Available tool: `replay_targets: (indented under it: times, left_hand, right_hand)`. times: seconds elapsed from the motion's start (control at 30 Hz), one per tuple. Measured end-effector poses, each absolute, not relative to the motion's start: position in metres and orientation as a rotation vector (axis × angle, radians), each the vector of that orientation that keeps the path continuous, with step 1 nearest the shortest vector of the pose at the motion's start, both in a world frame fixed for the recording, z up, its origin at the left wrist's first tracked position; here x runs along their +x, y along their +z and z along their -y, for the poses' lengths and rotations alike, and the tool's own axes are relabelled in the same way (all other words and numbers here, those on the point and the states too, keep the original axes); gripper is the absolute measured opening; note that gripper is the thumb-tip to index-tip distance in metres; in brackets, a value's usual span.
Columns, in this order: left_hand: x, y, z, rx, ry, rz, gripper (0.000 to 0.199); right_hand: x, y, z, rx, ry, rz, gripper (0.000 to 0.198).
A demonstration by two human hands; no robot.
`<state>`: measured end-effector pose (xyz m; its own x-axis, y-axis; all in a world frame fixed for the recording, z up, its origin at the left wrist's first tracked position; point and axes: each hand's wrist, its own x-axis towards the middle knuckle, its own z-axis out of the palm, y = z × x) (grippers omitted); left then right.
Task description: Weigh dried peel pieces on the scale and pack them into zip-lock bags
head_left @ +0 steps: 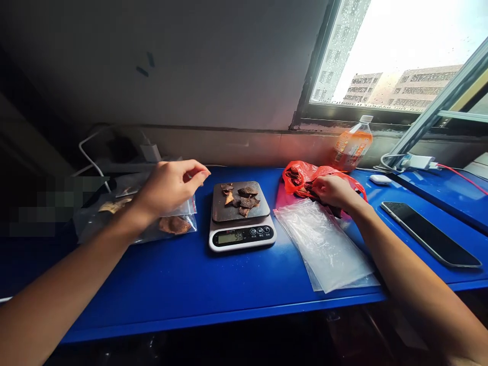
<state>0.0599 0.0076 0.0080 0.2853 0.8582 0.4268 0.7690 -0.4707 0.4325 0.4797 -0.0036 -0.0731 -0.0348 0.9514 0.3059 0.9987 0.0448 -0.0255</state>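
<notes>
A kitchen scale [242, 239] stands mid-table with several dark dried slices [247, 202] on its plate; its display seems to read 96. My left hand [173, 184] hovers left of the scale, thumb and fingertips drawn together, with nothing visible in them. Below and behind it lie clear zip bags [145, 231] holding pale and brown dried slices. At the right, my right hand [333, 192] reaches into the mouth of a red plastic bag [299, 175] containing dark dried pieces. Its fingers are curled, and what they grip is hidden.
Flat clear plastic bags [328, 249] lie in front of the red bag on the blue table [171, 290]. A phone [429, 234] and a white earphone case [380, 179] are at the right. An orange drink bottle [354, 145] stands by the window, near a charger with cables [417, 161].
</notes>
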Motion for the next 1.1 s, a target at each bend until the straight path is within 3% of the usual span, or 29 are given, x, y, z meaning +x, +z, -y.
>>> replay_targets:
  times: [0.2,0.37,0.6,0.93,1.1]
  left_hand:
    - [0.091,0.022,-0.045,2.62,0.304,-1.493,0.031]
    - [0.109,0.016,-0.053,2.697,0.154,-1.476,0.027]
    - [0.106,0.003,-0.062,2.632,0.179,-1.455,0.028]
    - [0.107,0.009,-0.062,2.531,0.271,-1.427,0.019]
    - [0.095,0.015,-0.044,2.309,0.772,-1.384,0.023]
  right_hand:
    - [0.479,-0.074,0.005,-1.844,-0.203,2.042,0.012]
    - [0.478,-0.072,0.01,-1.786,-0.095,1.988,0.013]
    - [0.475,-0.067,0.016,-1.845,0.053,1.83,0.009]
    - [0.476,-0.073,0.017,-1.734,0.026,1.724,0.016]
    - [0.476,-0.07,0.012,-1.757,-0.075,1.717,0.019]
